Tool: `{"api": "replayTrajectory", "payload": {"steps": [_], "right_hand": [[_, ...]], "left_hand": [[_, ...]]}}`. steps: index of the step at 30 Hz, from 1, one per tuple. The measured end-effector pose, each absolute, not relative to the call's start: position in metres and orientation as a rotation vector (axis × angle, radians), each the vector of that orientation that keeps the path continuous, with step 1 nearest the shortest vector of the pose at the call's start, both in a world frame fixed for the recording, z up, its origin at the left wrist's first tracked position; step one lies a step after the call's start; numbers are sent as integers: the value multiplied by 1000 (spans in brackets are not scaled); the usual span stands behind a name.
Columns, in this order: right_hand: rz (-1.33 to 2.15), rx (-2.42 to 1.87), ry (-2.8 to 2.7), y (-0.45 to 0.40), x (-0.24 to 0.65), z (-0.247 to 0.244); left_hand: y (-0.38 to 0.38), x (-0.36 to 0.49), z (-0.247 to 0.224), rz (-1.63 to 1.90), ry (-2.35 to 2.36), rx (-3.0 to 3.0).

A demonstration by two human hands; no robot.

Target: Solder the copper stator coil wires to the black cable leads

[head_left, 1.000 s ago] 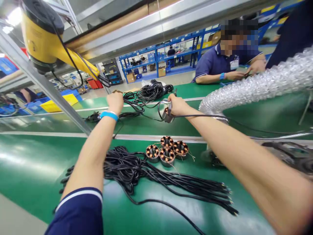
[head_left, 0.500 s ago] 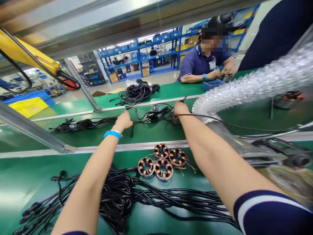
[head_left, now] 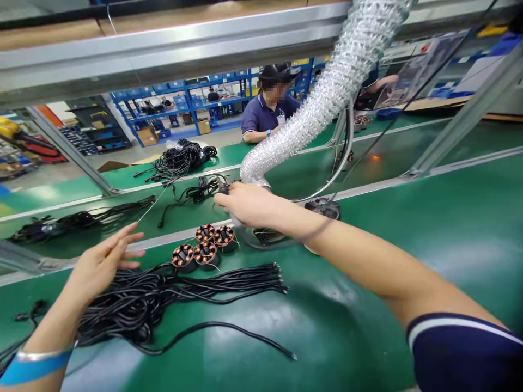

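My left hand (head_left: 100,267) is over the left end of the black cables, its fingers partly stretched. A thin pale wire (head_left: 152,204) runs taut from its fingertips up toward the back, pinched there as it appears. My right hand (head_left: 251,204) is closed around a dark handheld tool (head_left: 223,188), mostly hidden by the fingers, beside the mouth of the silver duct. Between the hands stand several motor stators (head_left: 205,253) with copper windings, grouped on the green bench. A bundle of black power cables (head_left: 192,288) lies in front of them, bare ends to the right.
A silver flexible duct (head_left: 302,117) hangs down behind my right hand. Further cable bundles (head_left: 81,220) lie in the middle channel, and another pile (head_left: 180,160) lies beyond it. Metal posts (head_left: 71,149) frame the bench. A co-worker (head_left: 267,111) sits across.
My view has swung to the right. My left hand has drawn back toward me from the middle channel, with the thin wire now stretched from it. My right hand has come nearer, holding the dark tool.
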State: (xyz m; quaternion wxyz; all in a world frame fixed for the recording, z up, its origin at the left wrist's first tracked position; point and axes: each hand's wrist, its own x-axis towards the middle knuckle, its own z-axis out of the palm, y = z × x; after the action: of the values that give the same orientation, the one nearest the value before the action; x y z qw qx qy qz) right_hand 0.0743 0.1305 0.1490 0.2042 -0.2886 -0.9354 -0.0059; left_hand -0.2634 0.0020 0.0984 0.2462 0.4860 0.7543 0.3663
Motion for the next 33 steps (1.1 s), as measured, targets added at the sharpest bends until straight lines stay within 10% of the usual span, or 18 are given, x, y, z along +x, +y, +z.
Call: {"api": "replayTrajectory", "payload": {"steps": [8,16,33], "right_hand": [[636,-1101,-1565,60,298,34],[1134,-1108,-960,61,327,-45],[426,-1235,-1614,31,340,-53]], "left_hand": [[-72,-138,35,292,1463,1510],[-41,-32,27,48,1381,2040],[-13,-40,-5,114,1905,2235]]}}
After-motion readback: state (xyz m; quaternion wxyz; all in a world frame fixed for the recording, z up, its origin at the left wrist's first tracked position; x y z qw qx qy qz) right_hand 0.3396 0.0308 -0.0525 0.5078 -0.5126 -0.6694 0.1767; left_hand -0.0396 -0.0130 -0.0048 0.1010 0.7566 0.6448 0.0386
